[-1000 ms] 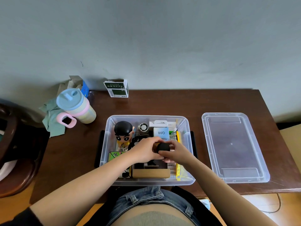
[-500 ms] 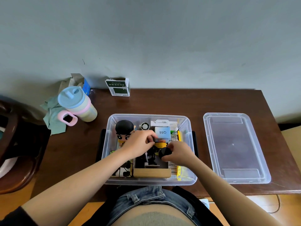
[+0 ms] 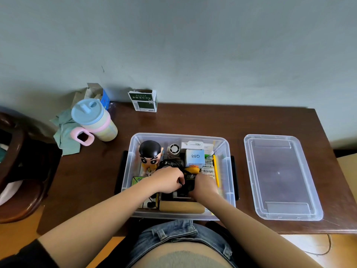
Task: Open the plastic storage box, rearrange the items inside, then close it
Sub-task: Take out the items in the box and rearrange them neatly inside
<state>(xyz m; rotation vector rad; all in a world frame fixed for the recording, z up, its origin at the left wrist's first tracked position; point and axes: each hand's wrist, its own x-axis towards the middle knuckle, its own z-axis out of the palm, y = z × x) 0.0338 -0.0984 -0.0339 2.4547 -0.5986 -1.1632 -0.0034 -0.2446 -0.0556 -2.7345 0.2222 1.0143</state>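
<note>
Brown counter (image 3: 193, 120), frame centre: both hands dropped deeper into box (image 3: 225, 171); left hand (image 3: 169, 179), right hand (image 3: 204, 185) clenched around black item (image 3: 188, 185), tucking it down; lid (image 3: 280, 176) off.

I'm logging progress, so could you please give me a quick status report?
Both hands, left and right, down in the open storage box, gripping a black item. Lid off, lying to the right. Nothing obstructing.

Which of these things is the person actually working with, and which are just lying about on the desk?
Part of the job:
storage box
lid, off and lying to the right of it
black item that both hands work on
left hand
right hand

Just lying about:
tumbler
green cloth
green carton
</note>
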